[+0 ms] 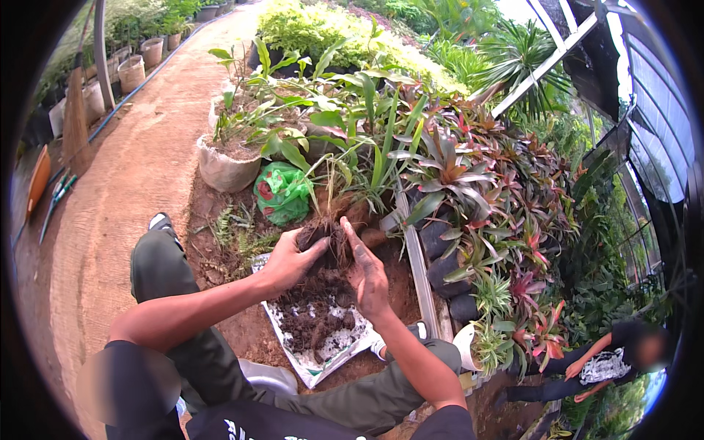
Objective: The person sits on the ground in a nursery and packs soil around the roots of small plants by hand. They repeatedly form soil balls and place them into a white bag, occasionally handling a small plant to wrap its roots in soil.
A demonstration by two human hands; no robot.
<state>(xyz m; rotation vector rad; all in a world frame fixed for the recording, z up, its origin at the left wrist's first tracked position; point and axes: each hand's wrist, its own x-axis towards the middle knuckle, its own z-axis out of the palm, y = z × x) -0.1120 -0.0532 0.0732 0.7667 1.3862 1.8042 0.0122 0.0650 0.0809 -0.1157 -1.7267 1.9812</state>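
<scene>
My left hand [291, 261] grips the side of a dark root ball [313, 234], thumb and fingers curled around it. Dry, thin stems [330, 184] rise from the top of the clump, and fibrous roots hang from it. My right hand [369, 278] is upright at the clump's right side, fingers extended and palm turned towards the roots; whether it presses on them is hard to tell. Beneath both hands lies a white plastic sheet or flattened sack [314, 375], bearing dark soil [308, 333], root pieces and white patches.
A green plastic bag [283, 195] and a potted plant in a pale bag [228, 165] stand ahead. A metal rail [417, 264] borders bromeliads [448, 170] at right. Green-handled shears [59, 198] and a broom [75, 115] are left. Another person [599, 360] is at far right.
</scene>
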